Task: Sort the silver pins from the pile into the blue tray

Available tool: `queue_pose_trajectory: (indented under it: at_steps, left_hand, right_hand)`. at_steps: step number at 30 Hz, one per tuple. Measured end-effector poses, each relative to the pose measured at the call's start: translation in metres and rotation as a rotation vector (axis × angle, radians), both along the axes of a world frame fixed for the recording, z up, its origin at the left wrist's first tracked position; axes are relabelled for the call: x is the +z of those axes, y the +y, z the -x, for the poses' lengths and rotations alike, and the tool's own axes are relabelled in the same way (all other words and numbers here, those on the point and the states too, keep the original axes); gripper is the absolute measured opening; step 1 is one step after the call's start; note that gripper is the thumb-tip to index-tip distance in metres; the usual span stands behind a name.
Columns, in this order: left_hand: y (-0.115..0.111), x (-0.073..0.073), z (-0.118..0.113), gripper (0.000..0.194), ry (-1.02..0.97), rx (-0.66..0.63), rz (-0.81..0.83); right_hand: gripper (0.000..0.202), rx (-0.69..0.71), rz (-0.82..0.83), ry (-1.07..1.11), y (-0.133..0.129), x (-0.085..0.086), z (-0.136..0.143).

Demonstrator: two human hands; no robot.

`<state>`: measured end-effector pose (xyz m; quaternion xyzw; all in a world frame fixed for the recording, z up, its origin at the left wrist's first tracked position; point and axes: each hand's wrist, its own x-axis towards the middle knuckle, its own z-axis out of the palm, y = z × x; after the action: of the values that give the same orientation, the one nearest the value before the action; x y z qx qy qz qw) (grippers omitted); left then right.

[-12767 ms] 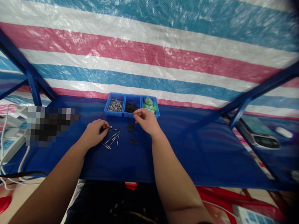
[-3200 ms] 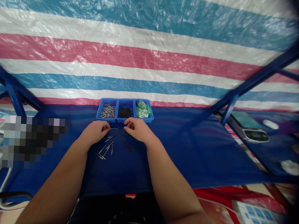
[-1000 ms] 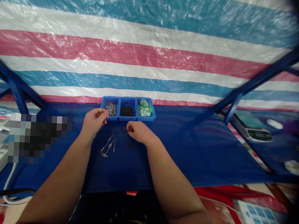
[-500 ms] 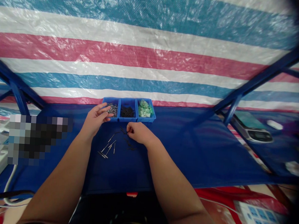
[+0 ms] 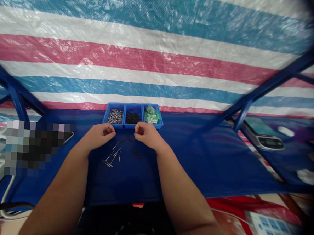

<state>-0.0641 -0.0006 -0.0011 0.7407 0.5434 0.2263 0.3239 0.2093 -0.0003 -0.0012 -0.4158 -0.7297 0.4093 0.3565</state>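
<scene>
Your two hands work over the blue bench (image 5: 194,155), just in front of a blue tray (image 5: 132,126) with three compartments. The left compartment contains a heap of silver pins (image 5: 115,116); the middle one contains black pins (image 5: 132,119); the right one contains a crumpled green bag (image 5: 152,115).

Your left hand (image 5: 100,134) is in front of the left compartment, fingers curled, thumb brought close to the forefinger. Your right hand (image 5: 147,136) faces it from the other side, in front of the middle and right compartments, likewise curled. The hands are apart. You cannot tell from this view whether either fingertip grip pinches a pin.

On the bench, the loose silver pins (image 5: 113,158) lie scattered nearer to you than your left hand, some crossing. A few loose black pins (image 5: 136,153) lie to their right, below your right hand; other small dark pieces (image 5: 128,137) lie between the hands.

A scale (image 5: 271,142) stands well apart at the far right. A striped sheet (image 5: 160,64) hangs behind the bench.
</scene>
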Motion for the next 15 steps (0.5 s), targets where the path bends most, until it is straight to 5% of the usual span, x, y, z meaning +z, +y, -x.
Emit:
queue_pose_trajectory:
  at_steps: [6, 8, 15]
  left_hand:
    - [-0.006, 0.001, -0.002, 0.029, 0.091, -0.127, 0.168]
    - [-0.006, 0.000, -0.003, 0.030, 0.110, -0.141, 0.206]
    - [-0.006, 0.001, -0.014, 0.017, 0.280, -0.182, 0.120]
  right_hand:
    - [0.035, -0.119, -0.020, 0.424, 0.003, -0.002, 0.010]
    - [0.041, -0.127, -0.065, 0.370, 0.002, -0.001, 0.010]
    - [0.012, 0.012, -0.088, -0.142, -0.001, -0.002, 0.004]
